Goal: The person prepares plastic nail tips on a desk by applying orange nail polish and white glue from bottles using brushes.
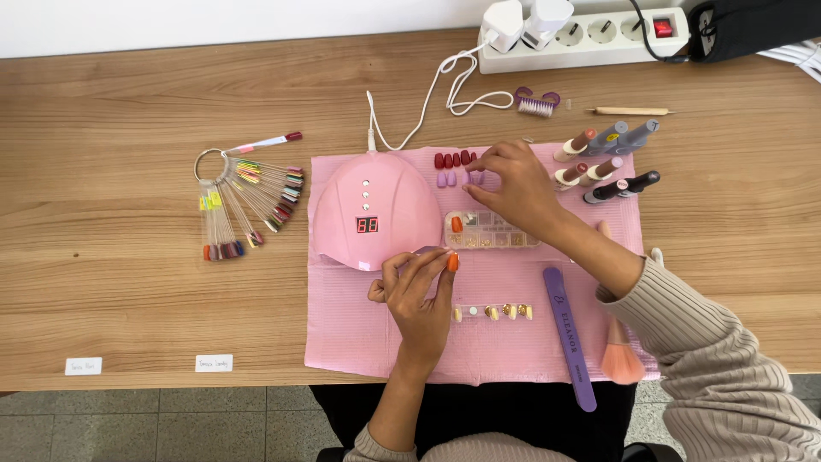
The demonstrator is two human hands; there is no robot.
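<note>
My left hand (417, 295) is raised over the pink mat (342, 325) beside the pink nail lamp (373, 210), pinching an orange false nail (452, 262) between thumb and forefinger. My right hand (511, 188) reaches to the row of dark red and lilac false nails (451, 160) at the mat's far edge, fingertips touching one of them. A clear compartment box (479, 231) with an orange nail in it lies under the right wrist. Several gold-decorated nails (493, 312) lie in a row near my left hand.
A purple nail file (568, 334) and a peach brush (621, 359) lie right on the mat. Polish bottles (603, 158) sit at the far right. A ring of colour swatch sticks (244, 205) lies left. A power strip (590, 34), small brush (536, 104) and wooden stick (631, 110) sit at the back.
</note>
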